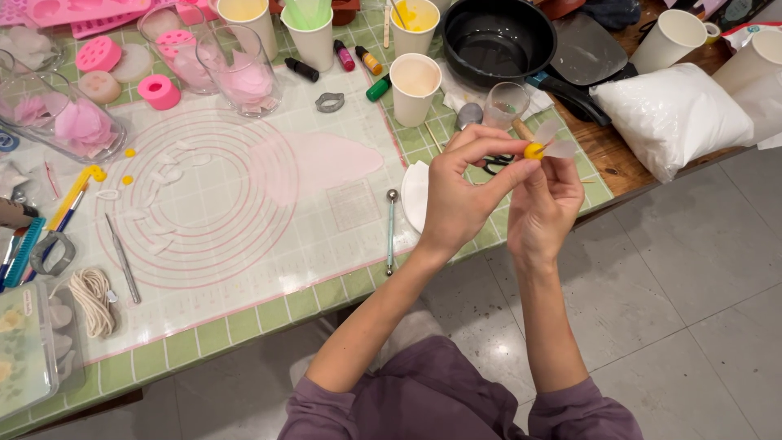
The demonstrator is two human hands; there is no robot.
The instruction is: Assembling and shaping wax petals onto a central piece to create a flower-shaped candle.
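My left hand (458,195) and my right hand (547,204) meet over the table's right front edge. Between their fingertips sits a small yellow ball (533,151) with thin, pale translucent petals (555,143) fanning out to its right. The left thumb and forefinger pinch at the ball; the right hand's fingers hold it from below. A white silicone mat (220,204) with pink concentric circles lies to the left, with a rolled-out pink sheet (318,163) and small cut petals (167,175) on it.
A ball-tipped tool (391,232) lies beside the left wrist. Paper cups (415,85), a black pan (493,41), glass jars holding pink flowers (244,73), a white bag (672,114), pink moulds (98,55), string (91,301) and several tools crowd the green tiled table. Grey floor lies to the right.
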